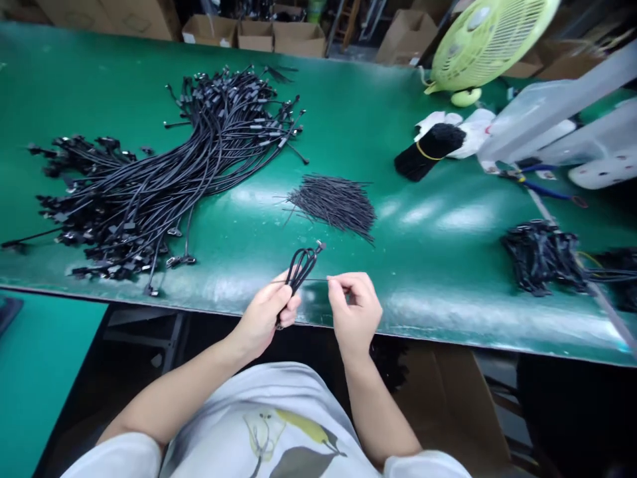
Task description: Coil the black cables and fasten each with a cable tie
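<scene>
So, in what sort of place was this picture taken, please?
Probably a workshop or small factory: a large pile of cables and a heap of thin black strips lie on a long green table, with cardboard boxes behind it.

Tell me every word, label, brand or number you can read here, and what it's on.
No text can be read in this picture.
White patch, perhaps a label, on a cardboard box: too small to read.
Pale hub of the yellow-green fan: any badge is too blurred to read.
Shirt: a plant picture, no words visible.
Looped cable in the left hand: no readable marking.
</scene>
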`<state>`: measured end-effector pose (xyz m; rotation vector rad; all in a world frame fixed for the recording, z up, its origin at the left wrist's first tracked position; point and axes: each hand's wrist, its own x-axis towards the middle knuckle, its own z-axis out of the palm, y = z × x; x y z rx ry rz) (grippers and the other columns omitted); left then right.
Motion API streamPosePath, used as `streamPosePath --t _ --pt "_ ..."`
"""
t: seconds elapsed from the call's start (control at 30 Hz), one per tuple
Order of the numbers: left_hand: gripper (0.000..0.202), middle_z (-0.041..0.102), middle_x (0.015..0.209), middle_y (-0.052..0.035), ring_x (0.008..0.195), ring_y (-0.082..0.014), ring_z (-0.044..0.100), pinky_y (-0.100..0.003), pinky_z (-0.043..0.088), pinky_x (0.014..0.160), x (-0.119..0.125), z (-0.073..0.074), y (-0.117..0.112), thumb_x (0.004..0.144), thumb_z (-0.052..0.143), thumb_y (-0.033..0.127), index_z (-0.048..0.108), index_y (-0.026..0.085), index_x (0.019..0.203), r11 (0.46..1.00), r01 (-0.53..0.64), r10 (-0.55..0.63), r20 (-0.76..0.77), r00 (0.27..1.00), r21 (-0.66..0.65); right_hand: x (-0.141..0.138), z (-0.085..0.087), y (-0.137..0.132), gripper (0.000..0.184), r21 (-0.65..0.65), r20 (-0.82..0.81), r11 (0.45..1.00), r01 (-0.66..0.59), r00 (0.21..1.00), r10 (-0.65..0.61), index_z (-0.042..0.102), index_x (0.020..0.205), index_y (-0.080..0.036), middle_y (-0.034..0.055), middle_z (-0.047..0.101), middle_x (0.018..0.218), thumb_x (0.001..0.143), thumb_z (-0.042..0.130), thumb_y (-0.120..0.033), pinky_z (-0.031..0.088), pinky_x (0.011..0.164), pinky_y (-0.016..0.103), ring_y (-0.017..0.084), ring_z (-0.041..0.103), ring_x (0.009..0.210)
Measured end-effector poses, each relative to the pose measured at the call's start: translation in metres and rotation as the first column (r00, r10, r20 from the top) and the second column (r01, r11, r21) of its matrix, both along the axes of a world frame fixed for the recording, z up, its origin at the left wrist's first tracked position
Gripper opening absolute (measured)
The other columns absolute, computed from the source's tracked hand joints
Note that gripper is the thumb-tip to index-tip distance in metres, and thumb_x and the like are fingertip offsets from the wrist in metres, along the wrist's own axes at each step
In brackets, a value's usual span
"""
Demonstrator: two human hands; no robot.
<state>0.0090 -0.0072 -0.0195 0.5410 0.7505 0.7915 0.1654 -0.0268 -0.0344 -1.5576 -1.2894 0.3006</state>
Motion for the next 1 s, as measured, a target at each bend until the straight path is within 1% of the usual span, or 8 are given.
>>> streamPosePath --t 0.13,0.27,0.4,0.53,0.7,0.83,0.9,1.0 --pt "0.044 0.043 0.069 0.0044 0.052 -0.0056 0.031 -0.02 0.025 0.049 -0.007 -0.003 0.001 0.085 0.064 0.044 0.057 0.016 0.118 0.978 -0.133 0.149 -0.091 0.985 0.162 -0.019 -0.005 -0.008 0.014 -0.09 -0.058 0.953 -0.289 0.957 0.285 0.061 0.076 -0.02 0.0021 0.059 0.075 0.089 0.057 -0.022 0.044 0.054 0.026 0.014 0.055 0.064" --pt "0.031 0.05 0.073 0.0018 0.056 -0.0069 0.037 -0.022 0.028 0.051 -0.023 -0.007 0.0 0.09 0.056 0.043 0.063 0.014 0.101 0.938 -0.003 0.121 -0.32 0.94 0.345 -0.016 0.01 -0.002 0.008 0.074 0.34 0.9 -0.429 0.86 0.381 0.061 0.085 -0.019 0.0045 0.062 0.082 0.09 0.055 -0.014 0.045 0.06 0.025 0.013 0.055 0.066" --pt "0.033 0.051 0.077 0.0017 0.055 -0.0063 0.036 -0.022 0.027 0.049 -0.034 -0.004 -0.003 0.089 0.056 0.045 0.062 0.016 0.105 0.951 0.027 0.059 -0.267 0.962 0.308 -0.012 0.028 0.006 0.008 0.116 0.708 0.797 -0.593 0.612 0.353 0.061 0.09 -0.017 0.0072 0.066 0.086 0.09 0.054 -0.013 0.045 0.069 0.027 0.015 0.057 0.074" --pt "0.034 0.045 0.072 0.0033 0.053 -0.0045 0.033 -0.021 0.023 0.048 -0.038 0.0 -0.008 0.088 0.06 0.045 0.062 0.014 0.102 0.974 -0.019 0.044 -0.103 0.994 0.227 -0.01 0.033 0.008 0.009 0.077 0.75 0.767 -0.638 0.544 0.377 0.062 0.092 -0.015 0.0081 0.067 0.088 0.092 0.053 -0.014 0.044 0.069 0.026 0.015 0.057 0.074" --pt "0.031 0.044 0.071 0.0034 0.051 -0.003 0.032 -0.02 0.019 0.047 -0.039 -0.003 -0.008 0.088 0.06 0.042 0.06 0.012 0.093 0.977 -0.018 0.036 -0.083 0.996 0.214 -0.005 0.046 0.009 0.013 0.063 0.762 0.735 -0.676 0.508 0.402 0.06 0.104 -0.016 0.0105 0.068 0.101 0.092 0.057 -0.021 0.047 0.082 0.031 0.018 0.06 0.091" --pt "0.033 0.046 0.069 0.003 0.05 -0.003 0.032 -0.021 0.018 0.046 -0.04 0.0 -0.007 0.084 0.064 0.044 0.054 0.013 0.081 0.974 0.098 -0.072 -0.129 0.989 0.204 -0.005 0.063 0.019 0.038 -0.135 0.889 0.717 -0.684 0.235 0.392 0.051 0.133 -0.014 0.0142 0.06 0.129 0.096 0.05 -0.025 0.031 0.108 0.047 0.026 0.05 0.122" --pt "0.036 0.046 0.069 0.0029 0.05 -0.0029 0.03 -0.021 0.017 0.046 -0.042 0.002 -0.008 0.082 0.064 0.047 0.055 0.012 0.081 0.972 0.148 -0.121 -0.15 0.981 0.183 -0.006 0.065 0.024 0.038 -0.25 0.89 0.694 -0.675 0.122 0.439 0.052 0.132 -0.01 0.0149 0.062 0.123 0.098 0.047 -0.025 0.031 0.107 0.048 0.027 0.052 0.117" --pt "0.039 0.045 0.07 0.0029 0.05 -0.003 0.029 -0.022 0.016 0.046 -0.046 0.003 -0.01 0.082 0.064 0.049 0.058 0.011 0.086 0.966 0.214 -0.191 -0.157 0.969 0.146 -0.007 0.061 0.029 0.038 -0.332 0.874 0.658 -0.676 0.041 0.483 0.055 0.126 -0.007 0.0143 0.064 0.107 0.098 0.045 -0.03 0.04 0.088 0.041 0.025 0.054 0.096"
